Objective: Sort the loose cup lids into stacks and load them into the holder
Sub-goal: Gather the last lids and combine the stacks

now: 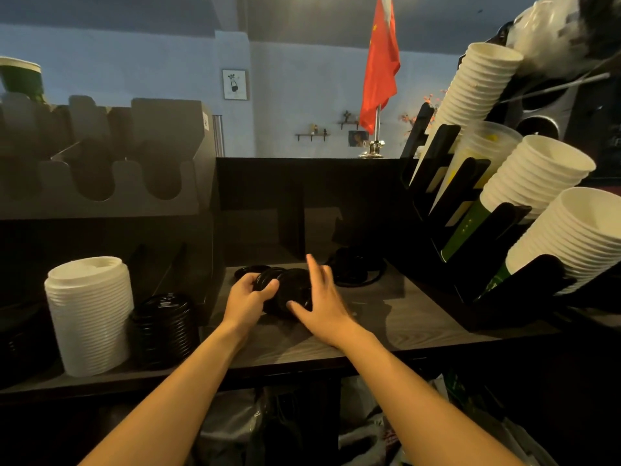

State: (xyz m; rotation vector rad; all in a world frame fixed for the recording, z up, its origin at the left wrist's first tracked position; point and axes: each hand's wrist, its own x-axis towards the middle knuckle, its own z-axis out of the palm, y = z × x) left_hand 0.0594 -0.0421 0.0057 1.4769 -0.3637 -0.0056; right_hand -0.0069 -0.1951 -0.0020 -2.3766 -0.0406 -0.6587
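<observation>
— Two hands on the loose black lids, mid-worktop. We see the left hand curled round the rim of the leftmost lids.
— Right hand?
— Right hand is spread, fingers straight, thumb resting on the pile's near edge. Not gripping.
— Other lids?
— We've got a second heap of lids further back on the right, near the cup rack. At left, a tall white lid stack stands upright, with a shorter black lid stack just beside it.
— Holder?
— Grey holder with U-shaped slots sits raised at back left, well apart from both hands. We can't tell what's in the slots.
</observation>
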